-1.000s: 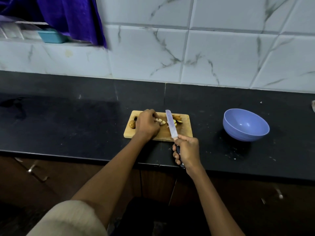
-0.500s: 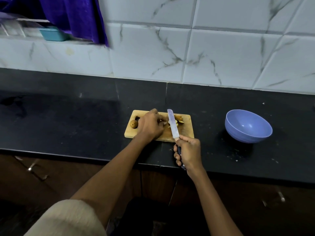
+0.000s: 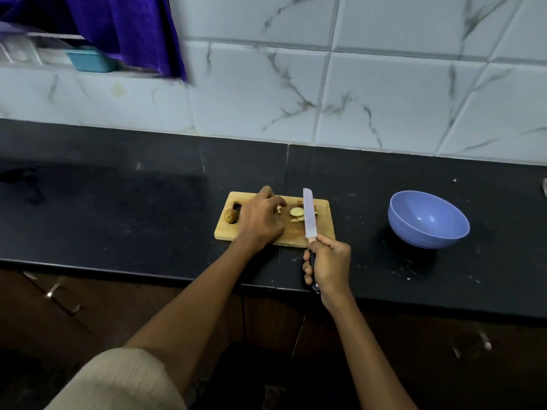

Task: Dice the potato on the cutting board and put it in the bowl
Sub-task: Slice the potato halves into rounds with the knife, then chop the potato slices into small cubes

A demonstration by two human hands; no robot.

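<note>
Potato slices (image 3: 297, 212), pale with brown skin edges, lie on the middle of a small wooden cutting board (image 3: 322, 223). A rounded brown potato end (image 3: 231, 216) sits apart from them at the board's left edge, beside a cut-out handle hole.

The left hand (image 3: 260, 218) rests on the board's left half, knuckles up, its fingers curled down over a small piece that is mostly hidden; whether it actually pinches that piece cannot be told. The right hand (image 3: 330, 263) is clenched round the dark handle of a knife (image 3: 308, 216), just off the board's near right corner. The blade runs from the near edge toward the far edge, across the right side of the slices.

The board lies near the front edge of a black countertop (image 3: 118, 208). An empty blue bowl (image 3: 428, 220) stands on the counter well to the right of the board. Behind the counter rises a white marble-patterned tiled wall (image 3: 384, 99). At the upper left hangs a purple cloth (image 3: 127, 28), with a teal container (image 3: 90, 59) on a ledge beside it.
</note>
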